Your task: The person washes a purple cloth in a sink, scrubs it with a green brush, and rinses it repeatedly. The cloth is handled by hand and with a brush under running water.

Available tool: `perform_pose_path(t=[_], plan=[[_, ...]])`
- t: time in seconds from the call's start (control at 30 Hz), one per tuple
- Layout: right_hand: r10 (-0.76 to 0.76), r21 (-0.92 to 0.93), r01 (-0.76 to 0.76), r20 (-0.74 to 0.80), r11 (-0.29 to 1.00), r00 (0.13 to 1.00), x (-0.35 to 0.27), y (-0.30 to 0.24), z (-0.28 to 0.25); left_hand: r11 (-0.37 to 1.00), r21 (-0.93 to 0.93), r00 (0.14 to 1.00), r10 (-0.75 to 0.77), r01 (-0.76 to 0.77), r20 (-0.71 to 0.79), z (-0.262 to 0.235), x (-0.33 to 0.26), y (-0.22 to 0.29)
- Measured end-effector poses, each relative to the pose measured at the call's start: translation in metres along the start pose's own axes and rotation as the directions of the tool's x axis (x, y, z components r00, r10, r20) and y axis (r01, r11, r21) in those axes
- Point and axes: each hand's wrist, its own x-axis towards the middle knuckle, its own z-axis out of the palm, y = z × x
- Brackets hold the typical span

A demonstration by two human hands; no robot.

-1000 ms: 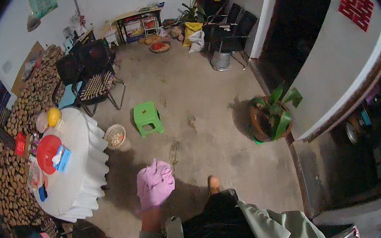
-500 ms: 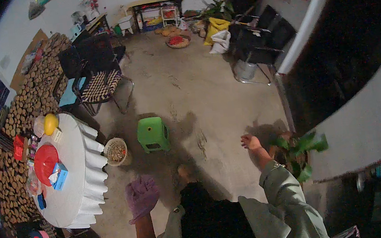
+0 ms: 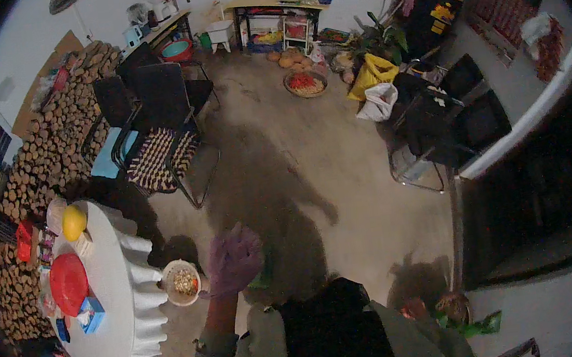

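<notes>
My left hand is raised with a crumpled purple cloth [image 3: 235, 258] in its grip. The cloth covers the fingers, and only my wrist and forearm show below. Behind the cloth, a bit of the green plastic stool [image 3: 263, 274] shows. To the left of it on the floor stands a pale bin [image 3: 182, 283] with mixed scraps inside. My right hand [image 3: 412, 308] hangs low beside my jacket, close to a potted plant [image 3: 455, 309]. It is dim and partly hidden, so its fingers cannot be made out.
At left stands a round table with a white cloth [image 3: 116, 325], bearing a red basin [image 3: 69, 284] and a blue tissue box [image 3: 91, 315]. Chairs [image 3: 160, 94] and stacked firewood [image 3: 49, 142] lie beyond. Black chairs [image 3: 459, 116] line the right wall. A basket [image 3: 306, 84] sits ahead.
My view has tilted up and moved forward, with the stool now mostly behind the purple cloth. My left hand with the cloth has risen; my right hand has dropped toward my side.
</notes>
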Motion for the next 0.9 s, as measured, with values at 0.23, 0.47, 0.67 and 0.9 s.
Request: perform_pose_path(t=[0.23, 0.47, 0.67, 0.9], plan=[[0.159, -0.028, -0.158, 0.049, 0.987, 0.986, 0.130, -0.074, -0.099, 0.979, 0.184, 0.993, -0.104, 0.092, 0.062, 0.096, 0.152, -0.023], [-0.288, -0.340, 0.267, -0.011, 0.902, 0.958, 0.401, -0.312, -0.240, 0.913, 0.101, 0.792, -0.394, 0.394, 0.466, 0.170, 0.244, -0.057], [-0.657, 0.614, 0.513, 0.012, 0.599, 0.754, 0.529, -0.677, -0.266, 0.755, 0.047, 0.593, -0.549, 0.654, 0.589, 0.225, 0.296, -0.117], [-0.814, 0.189, 0.798, 0.013, 0.572, 0.580, 0.574, -0.858, -0.263, 0.558, -0.233, 0.591, -0.634, 0.796, 0.499, 0.342, 0.382, -0.252]])
